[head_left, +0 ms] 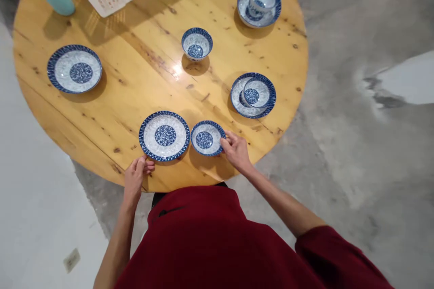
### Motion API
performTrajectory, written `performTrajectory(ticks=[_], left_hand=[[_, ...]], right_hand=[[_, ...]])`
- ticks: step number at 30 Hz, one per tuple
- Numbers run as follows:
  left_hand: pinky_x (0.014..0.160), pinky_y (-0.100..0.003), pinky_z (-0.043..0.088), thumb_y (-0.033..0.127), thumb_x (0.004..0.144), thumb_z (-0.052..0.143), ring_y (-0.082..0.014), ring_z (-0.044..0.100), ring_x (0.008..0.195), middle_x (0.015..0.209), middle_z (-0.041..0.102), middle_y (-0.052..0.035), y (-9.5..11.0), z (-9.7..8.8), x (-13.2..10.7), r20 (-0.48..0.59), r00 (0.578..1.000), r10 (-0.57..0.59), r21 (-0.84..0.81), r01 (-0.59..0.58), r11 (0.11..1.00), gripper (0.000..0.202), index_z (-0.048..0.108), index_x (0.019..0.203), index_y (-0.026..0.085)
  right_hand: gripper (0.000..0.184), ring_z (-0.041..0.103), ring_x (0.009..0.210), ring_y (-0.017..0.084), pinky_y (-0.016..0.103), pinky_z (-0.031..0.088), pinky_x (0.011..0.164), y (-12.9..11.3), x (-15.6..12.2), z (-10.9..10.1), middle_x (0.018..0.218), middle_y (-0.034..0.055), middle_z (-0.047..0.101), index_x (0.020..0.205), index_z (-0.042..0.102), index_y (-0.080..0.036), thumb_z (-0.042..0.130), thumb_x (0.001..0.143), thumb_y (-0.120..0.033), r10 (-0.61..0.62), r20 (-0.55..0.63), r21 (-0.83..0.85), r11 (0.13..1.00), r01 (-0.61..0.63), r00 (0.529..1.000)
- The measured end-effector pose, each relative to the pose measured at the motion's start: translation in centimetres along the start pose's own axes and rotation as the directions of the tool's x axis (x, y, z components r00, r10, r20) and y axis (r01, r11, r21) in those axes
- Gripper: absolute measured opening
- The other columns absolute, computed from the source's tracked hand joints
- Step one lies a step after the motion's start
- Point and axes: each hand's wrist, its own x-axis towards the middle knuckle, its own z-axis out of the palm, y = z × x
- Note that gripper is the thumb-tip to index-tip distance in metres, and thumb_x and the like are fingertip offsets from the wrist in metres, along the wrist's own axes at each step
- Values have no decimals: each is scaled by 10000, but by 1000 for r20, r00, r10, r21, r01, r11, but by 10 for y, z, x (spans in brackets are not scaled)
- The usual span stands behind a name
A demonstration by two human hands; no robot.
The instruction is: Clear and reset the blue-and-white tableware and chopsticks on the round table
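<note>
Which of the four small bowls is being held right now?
The small bowl beside the near plate, its rim in the right hand. No hand touches the lone middle bowl, the near nested bowl or the far nested bowl.

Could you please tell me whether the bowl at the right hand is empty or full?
Empty: the bowl shows its patterned bottom and inner wall uncovered, while the right hand holds its rim.

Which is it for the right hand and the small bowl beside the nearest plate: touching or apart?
Touching: the head view shows the right hand with its thumb over the small bowl's right rim.
</note>
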Motion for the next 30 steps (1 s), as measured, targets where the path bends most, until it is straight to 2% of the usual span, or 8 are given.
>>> performTrajectory(ticks=[3,6,12,17,20,24,27,30], left_hand=[[676,-274,567,719,798,625,-190,730,760,893,759,-100,11,-12,16,119,992,37,73,-46,996,608,640,1001,146],[639,-258,569,714,797,639,-185,735,723,831,739,-80,20,-17,34,214,975,56,82,-75,994,585,621,947,149],[547,-237,553,614,813,650,-176,710,620,706,683,-16,24,-12,62,356,933,56,110,-101,989,459,584,905,169],[510,-264,542,469,856,590,-185,683,586,695,657,-2,18,-6,67,353,930,104,134,-161,978,297,570,868,173],[513,-261,528,438,876,566,-177,660,568,678,647,-5,15,-7,66,361,918,164,123,-221,967,271,579,869,167],[493,-243,491,420,902,534,-163,639,532,662,633,-10,9,-10,67,344,913,219,124,-276,953,263,567,848,165],[479,-239,482,413,912,520,-161,637,518,658,630,-8,6,-11,69,336,915,222,108,-272,956,257,566,855,166],[478,-243,498,415,904,552,-162,639,524,649,626,4,6,-10,73,324,917,232,65,-266,962,246,569,853,175]], right_hand=[[431,400,481,142,270,384,509,-2,-48,24,539,-56,399,1095,688,-187,489,819,-452,114,-47,69,991,-111,992],[480,433,486,152,275,415,512,-8,-80,52,554,-50,438,1141,678,-189,484,815,-482,195,-68,147,972,-183,978],[557,444,474,156,276,441,509,-22,-104,93,532,-61,426,1207,652,-169,463,815,-518,257,-155,193,955,-226,954],[536,512,509,190,301,490,526,-27,-114,99,550,-40,484,1219,663,-198,474,828,-513,241,-196,142,966,-216,950],[500,521,507,203,315,502,529,-30,-118,99,545,-35,496,1191,677,-232,477,833,-518,227,-209,102,972,-210,951],[413,523,513,192,312,507,534,-38,-120,100,578,-25,530,1090,683,-245,532,816,-515,211,-211,143,973,-183,954],[387,486,496,168,294,485,522,-42,-121,102,566,-36,507,1044,679,-232,568,789,-501,216,-222,176,968,-179,951],[454,450,471,147,282,461,505,-41,-119,105,533,-56,470,1043,685,-178,572,768,-520,220,-247,192,966,-175,944]])
